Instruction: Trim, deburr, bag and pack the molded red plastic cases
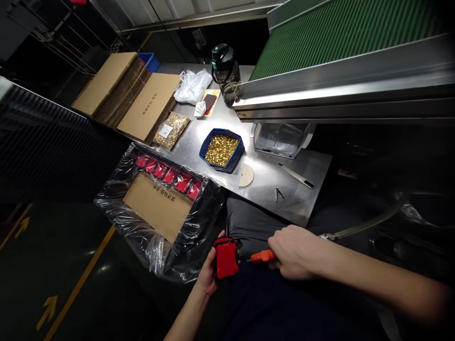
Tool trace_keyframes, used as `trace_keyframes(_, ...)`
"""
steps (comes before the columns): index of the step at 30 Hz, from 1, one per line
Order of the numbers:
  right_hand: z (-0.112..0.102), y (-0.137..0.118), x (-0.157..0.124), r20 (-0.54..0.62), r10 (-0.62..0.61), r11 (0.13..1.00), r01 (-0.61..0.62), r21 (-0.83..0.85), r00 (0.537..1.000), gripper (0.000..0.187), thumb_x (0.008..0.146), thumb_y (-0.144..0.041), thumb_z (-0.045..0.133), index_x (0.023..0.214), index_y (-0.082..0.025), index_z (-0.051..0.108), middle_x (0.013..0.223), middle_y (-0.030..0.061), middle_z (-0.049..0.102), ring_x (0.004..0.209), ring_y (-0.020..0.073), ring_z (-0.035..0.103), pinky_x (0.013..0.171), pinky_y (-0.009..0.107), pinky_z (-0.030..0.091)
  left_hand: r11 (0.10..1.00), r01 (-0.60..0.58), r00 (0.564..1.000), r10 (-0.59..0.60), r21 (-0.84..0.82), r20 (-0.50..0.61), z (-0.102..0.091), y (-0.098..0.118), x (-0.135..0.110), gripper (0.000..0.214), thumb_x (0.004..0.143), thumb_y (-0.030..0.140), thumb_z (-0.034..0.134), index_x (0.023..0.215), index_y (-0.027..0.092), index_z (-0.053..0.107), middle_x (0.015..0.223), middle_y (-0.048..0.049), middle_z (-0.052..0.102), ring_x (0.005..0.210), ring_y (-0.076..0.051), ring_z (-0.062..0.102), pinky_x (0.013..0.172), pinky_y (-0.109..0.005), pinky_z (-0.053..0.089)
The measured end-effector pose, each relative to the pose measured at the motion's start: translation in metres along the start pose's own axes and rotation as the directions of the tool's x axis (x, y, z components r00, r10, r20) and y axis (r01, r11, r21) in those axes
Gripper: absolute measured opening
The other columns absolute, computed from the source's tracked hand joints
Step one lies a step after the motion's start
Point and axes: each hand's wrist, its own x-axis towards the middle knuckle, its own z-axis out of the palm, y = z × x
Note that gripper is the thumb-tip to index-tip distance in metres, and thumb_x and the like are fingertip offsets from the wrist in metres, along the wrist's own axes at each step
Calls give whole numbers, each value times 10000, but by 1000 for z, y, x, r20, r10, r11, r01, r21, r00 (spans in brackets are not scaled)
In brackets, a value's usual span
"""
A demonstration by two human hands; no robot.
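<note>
My left hand [208, 274] is closed around a small red box-shaped part with a black edge [226, 258], held over my lap. My right hand [295, 251] is wrapped round a tool with an orange nozzle [262, 256]; a hose [366, 225] runs from it to the right. The nozzle tip points at the red part's right side and nearly touches it. A blue tray of small brass pieces [222, 149] sits on the metal table [305, 208] ahead.
A plastic-lined box [159, 203] at my left holds a row of red parts [167, 174] and a cardboard sheet. Flat cartons [145, 104], a bag of brass pieces [171, 130], a round disc [246, 175], small pliers [278, 192] and a green conveyor [341, 28] are around.
</note>
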Motion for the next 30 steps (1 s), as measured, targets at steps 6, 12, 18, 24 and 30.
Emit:
trace_keyframes(6,-31,26,-7,42,10,1000,-8,-25,999,313,815,-466,593,752,-189,724,714,97,728,629,278,703,481,301,351,632,-237,971,172,738,165,30,32,-9,1071,696,290,890,1586,299,294,1420,-134,574,1281,-368,546,1140,-532,386)
trace_keyframes(12,-63,19,12,126,-45,999,42,26,991,297,783,-438,598,666,-184,698,634,77,685,539,228,639,456,285,355,240,-442,897,131,864,423,59,49,-12,1049,664,159,866,1568,252,343,1467,-126,542,1349,-422,435,1183,-547,276)
trace_keyframes(18,-70,5,-1,103,-14,1000,12,19,995,300,777,-434,573,787,-176,727,744,110,726,641,298,696,458,305,360,905,-25,999,37,426,-20,31,41,2,948,795,497,777,1578,253,301,1237,-131,677,1055,-316,676,1014,-506,489)
trace_keyframes(24,-27,17,-50,117,102,990,-112,84,988,273,831,-417,576,727,-192,691,762,103,736,705,307,715,477,319,252,984,75,997,-79,-161,-17,29,24,4,574,972,615,454,1486,362,424,1237,-122,682,1106,-291,684,1007,-499,492)
trace_keyframes(30,15,52,-77,33,101,925,-106,366,994,141,817,-359,605,737,-245,622,692,-4,695,636,197,637,500,291,263,945,303,892,-237,-121,385,29,4,9,613,878,830,330,1322,491,583,1103,-19,706,909,-159,736,803,-329,612)
